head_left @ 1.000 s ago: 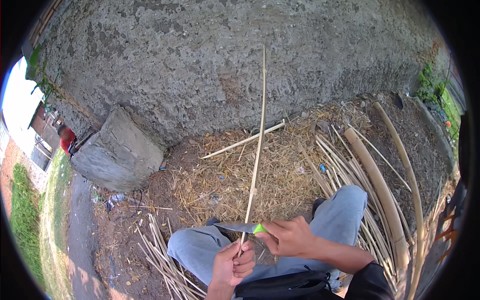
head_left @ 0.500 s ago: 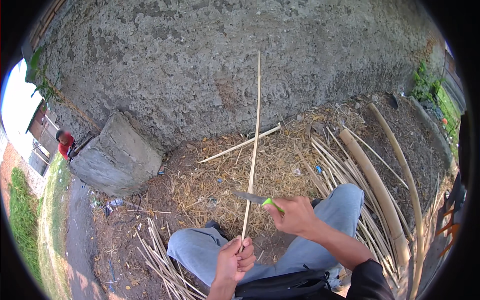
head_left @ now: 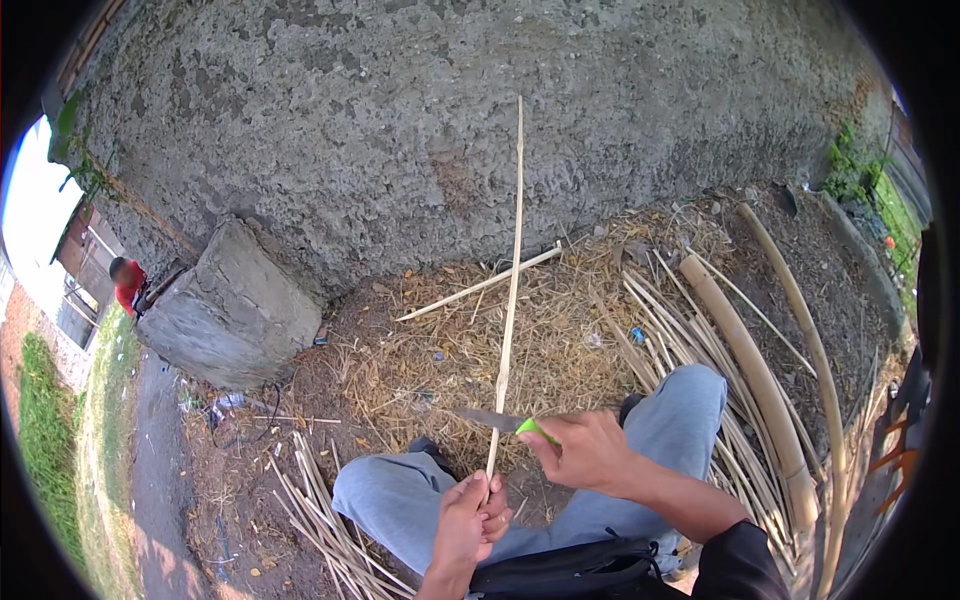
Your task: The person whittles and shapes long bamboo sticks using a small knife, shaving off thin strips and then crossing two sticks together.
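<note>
Closed around the near end of a long, pale bamboo strip (head_left: 512, 290) is my left hand (head_left: 468, 525). The strip points away from me, its far tip in front of the grey wall. My right hand (head_left: 590, 450) grips a knife (head_left: 490, 416) by its bright green handle. The blade points left and lies across the strip, a little beyond my left hand. Most of the handle is hidden by my fingers. My bent knees in light blue jeans (head_left: 395, 500) stand on either side of the strip.
Bamboo strips (head_left: 690, 345) and a thick bamboo pole (head_left: 750, 385) lie at the right. More strips (head_left: 325, 515) lie at the left. A concrete block (head_left: 245, 305) stands by the rough wall (head_left: 400, 130). A person in red (head_left: 128, 290) is behind the block. Shavings (head_left: 460, 350) litter the ground.
My right hand and the knife have come down along the bamboo strip toward my left hand and slightly left. The left hand has kept its hold, almost unmoved.
</note>
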Motion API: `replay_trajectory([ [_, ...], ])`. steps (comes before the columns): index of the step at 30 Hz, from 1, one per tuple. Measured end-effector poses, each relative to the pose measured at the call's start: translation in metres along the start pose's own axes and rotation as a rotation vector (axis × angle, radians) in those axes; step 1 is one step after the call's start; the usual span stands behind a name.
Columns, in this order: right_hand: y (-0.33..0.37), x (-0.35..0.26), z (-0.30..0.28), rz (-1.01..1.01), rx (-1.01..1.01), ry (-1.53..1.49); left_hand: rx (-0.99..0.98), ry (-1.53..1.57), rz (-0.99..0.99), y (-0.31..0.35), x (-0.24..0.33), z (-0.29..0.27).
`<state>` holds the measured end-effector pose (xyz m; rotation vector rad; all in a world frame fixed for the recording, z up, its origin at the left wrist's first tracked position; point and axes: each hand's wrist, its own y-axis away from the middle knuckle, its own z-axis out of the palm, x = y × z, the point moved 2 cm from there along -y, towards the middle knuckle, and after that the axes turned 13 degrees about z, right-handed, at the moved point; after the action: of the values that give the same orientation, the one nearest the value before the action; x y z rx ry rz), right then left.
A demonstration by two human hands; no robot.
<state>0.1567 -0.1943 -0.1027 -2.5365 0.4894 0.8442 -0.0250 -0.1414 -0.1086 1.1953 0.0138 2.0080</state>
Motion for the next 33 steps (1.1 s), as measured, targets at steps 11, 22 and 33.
replay_trajectory([
  [11, -0.003, 0.002, 0.001, 0.010, 0.064, -0.061, -0.036, -0.009, 0.030, -0.002, 0.001, 0.000],
  [22, -0.014, 0.015, 0.002, -0.004, 0.135, -0.054, -0.033, -0.029, 0.008, -0.004, 0.000, 0.002],
  [33, -0.016, -0.006, -0.003, -0.012, 0.120, -0.063, -0.409, 0.935, -0.369, -0.018, 0.005, -0.033],
])
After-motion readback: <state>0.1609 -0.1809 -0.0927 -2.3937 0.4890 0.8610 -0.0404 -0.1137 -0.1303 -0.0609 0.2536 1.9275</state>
